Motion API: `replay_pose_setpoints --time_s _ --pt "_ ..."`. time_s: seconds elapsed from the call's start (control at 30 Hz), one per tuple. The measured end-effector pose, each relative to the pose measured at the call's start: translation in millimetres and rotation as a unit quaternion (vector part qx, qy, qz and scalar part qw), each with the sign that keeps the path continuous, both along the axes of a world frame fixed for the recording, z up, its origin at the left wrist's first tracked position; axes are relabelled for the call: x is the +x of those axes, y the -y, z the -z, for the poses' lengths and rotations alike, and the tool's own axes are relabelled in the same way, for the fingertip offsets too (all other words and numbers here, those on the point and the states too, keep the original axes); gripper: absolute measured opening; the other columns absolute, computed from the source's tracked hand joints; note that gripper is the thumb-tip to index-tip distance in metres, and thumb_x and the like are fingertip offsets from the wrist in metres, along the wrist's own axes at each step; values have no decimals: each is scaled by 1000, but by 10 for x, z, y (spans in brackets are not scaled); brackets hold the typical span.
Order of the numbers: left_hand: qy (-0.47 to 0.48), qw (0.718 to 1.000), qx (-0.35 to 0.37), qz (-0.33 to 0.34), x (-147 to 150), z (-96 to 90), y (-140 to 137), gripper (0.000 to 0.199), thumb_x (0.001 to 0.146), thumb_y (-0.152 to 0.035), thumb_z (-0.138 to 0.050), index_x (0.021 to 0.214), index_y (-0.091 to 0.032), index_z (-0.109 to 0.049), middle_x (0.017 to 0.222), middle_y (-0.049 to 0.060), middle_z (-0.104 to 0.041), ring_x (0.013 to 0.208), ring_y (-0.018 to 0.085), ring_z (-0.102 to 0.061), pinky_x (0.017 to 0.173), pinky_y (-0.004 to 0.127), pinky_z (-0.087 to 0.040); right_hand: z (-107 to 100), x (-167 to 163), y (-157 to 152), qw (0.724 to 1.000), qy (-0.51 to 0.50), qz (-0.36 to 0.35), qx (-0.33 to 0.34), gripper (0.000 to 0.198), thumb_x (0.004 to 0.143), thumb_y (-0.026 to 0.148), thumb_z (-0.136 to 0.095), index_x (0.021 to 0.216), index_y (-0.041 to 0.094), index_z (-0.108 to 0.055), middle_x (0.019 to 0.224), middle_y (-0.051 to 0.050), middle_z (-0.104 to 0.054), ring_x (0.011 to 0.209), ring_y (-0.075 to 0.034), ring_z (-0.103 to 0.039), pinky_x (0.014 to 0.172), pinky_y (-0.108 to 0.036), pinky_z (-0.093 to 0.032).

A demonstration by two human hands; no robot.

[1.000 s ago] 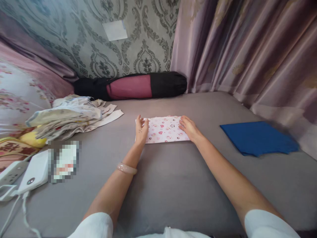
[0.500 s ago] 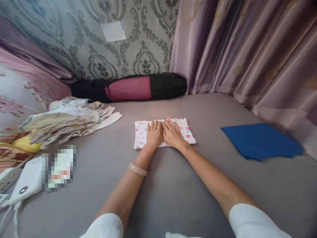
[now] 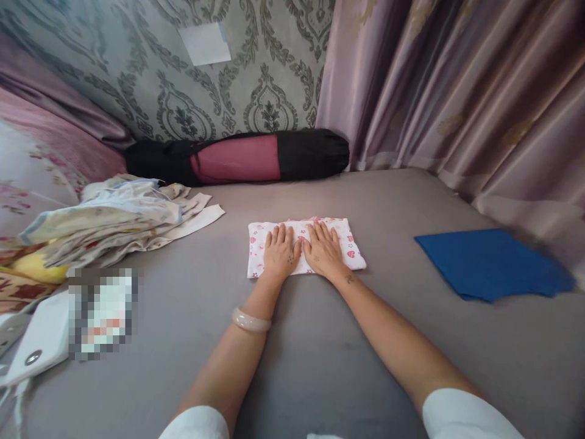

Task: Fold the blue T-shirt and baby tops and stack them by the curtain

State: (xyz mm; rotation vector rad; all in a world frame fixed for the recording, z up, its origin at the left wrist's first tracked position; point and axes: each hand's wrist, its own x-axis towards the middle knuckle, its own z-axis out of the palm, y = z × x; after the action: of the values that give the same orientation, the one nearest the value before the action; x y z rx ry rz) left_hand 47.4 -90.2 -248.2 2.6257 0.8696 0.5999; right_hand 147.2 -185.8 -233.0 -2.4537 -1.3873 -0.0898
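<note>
A folded white cloth with pink and red hearts [image 3: 354,244] lies flat on the grey bed sheet [image 3: 320,353] in front of me. My left hand [image 3: 280,253] rests palm down on its left half, fingers stretched forward. On the right half, my right hand [image 3: 323,249] is likewise flat, its fingers a little spread. A narrow strip of the cloth shows between the two thumbs. Neither hand grips anything. A pale bangle [image 3: 251,320] circles my left wrist.
To the right lies a folded blue garment [image 3: 489,262]. A pile of light clothes [image 3: 123,213] is at the left, with a white power bank [image 3: 43,335] and cables nearer me. A black and pink long bag [image 3: 237,160] lies along the patterned wall [image 3: 269,91], beside purple curtains [image 3: 393,91].
My hands have moved apart sideways on the cloth, from nearly touching to a small gap between them. The view has shifted slightly.
</note>
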Motion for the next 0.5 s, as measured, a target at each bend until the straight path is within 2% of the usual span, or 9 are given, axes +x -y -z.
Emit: replay_pose_setpoints --time_s 0.23,0.5 --pt "14 998 -35 -60 -109 -26 -92 58 90 -42 -46 137 -9 -47 150 21 -37 144 35 -24 117 52 -13 75 118 60 998 -1 62 26 60 94 34 -31 143 0 -37 153 -21 -30 143 -31 -21 115 -50 -12" --pt "-23 994 -23 -104 -246 -82 -206 62 91 -46 -43 140 -9 -43 150 23 -36 143 34 -26 116 53 -17 99 275 154 994 -11 99 37 61 94 35 -31 143 -1 -36 151 -22 -34 142 -32 -23 115 -49 -15"
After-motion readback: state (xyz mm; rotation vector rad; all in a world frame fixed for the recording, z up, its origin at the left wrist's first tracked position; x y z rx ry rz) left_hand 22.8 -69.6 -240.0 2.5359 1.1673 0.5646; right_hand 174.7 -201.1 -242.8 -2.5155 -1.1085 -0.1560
